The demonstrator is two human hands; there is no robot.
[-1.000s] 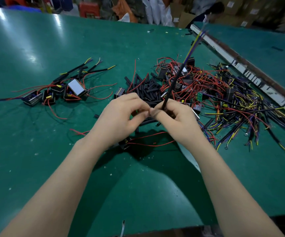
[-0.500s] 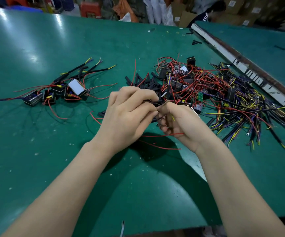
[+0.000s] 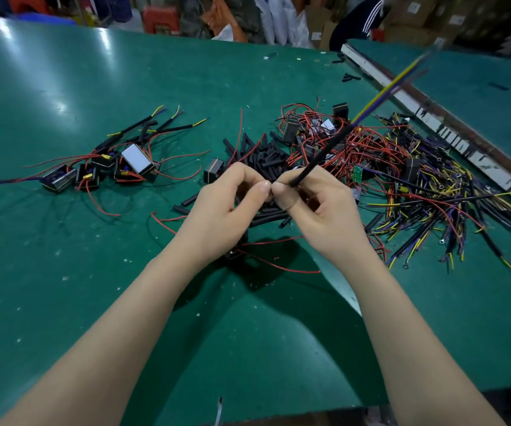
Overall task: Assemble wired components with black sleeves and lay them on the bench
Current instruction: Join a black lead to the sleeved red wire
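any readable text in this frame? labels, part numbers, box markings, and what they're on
None can be read.
White label on the component in the finished group: looks blank.
Labels on the cardboard boxes at the back: too small and blurred.
Marks along the strip between the benches: too blurred to tell if they are text.
Green circuit board in the wire pile: any print too small.

Green bench point(image 3: 63, 272), surface scuffed and flecked. Finished wired components point(image 3: 103, 167) lie grouped at left. Loose black sleeves point(image 3: 263, 155) are piled at centre. Tangled red-wired parts point(image 3: 324, 133) and yellow-and-purple leads point(image 3: 447, 210) are heaped at right.
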